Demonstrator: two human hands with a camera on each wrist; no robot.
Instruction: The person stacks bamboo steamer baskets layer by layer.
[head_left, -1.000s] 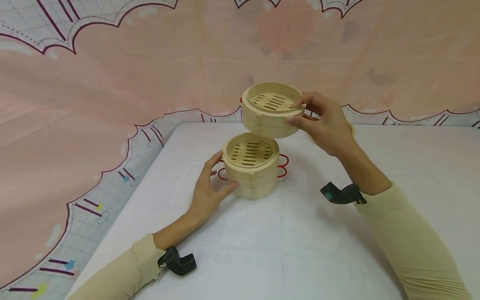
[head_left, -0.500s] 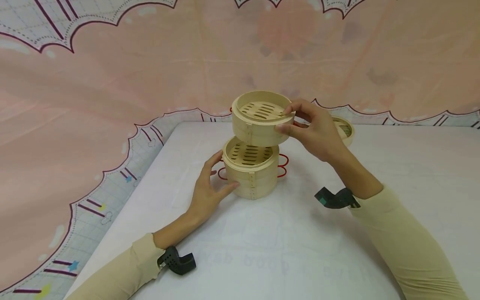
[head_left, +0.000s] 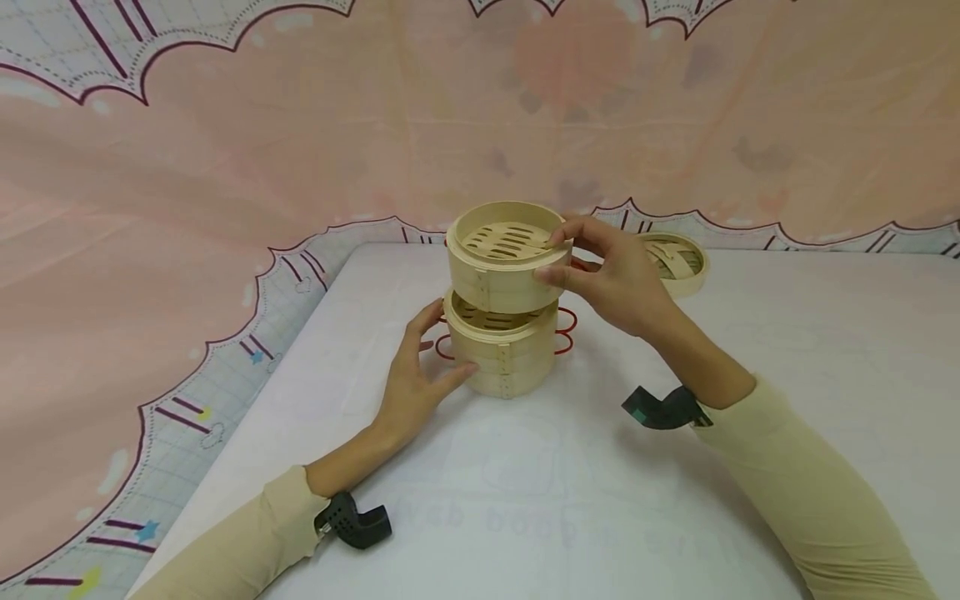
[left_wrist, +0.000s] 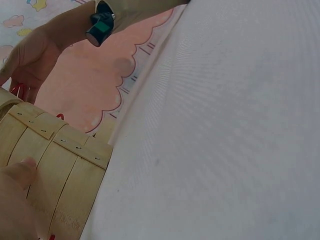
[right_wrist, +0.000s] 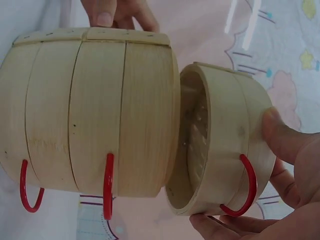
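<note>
Nearest, two pale beige sleeves reach in over the white bench, each with a black wrist device at its cuff. Further in, the left hand holds the lower steamer stack, thumb on the front wall and fingers on the left side. This stack stands upright on the bench, two pale wooden tiers high, with red loop handles at its sides. Above it, the right hand grips the upper steamer tier by its right side, thumb low on the outer wall and a fingertip at the rim. The tier is tilted and covers the back of the stack's opening; whether their rims touch I cannot tell. Its slotted base shows inside. Beyond the right hand, a round woven lid lies near the bench's far edge, partly hidden. Farthest back hangs a peach-coloured cloth with scalloped, maroon-lined borders.
</note>
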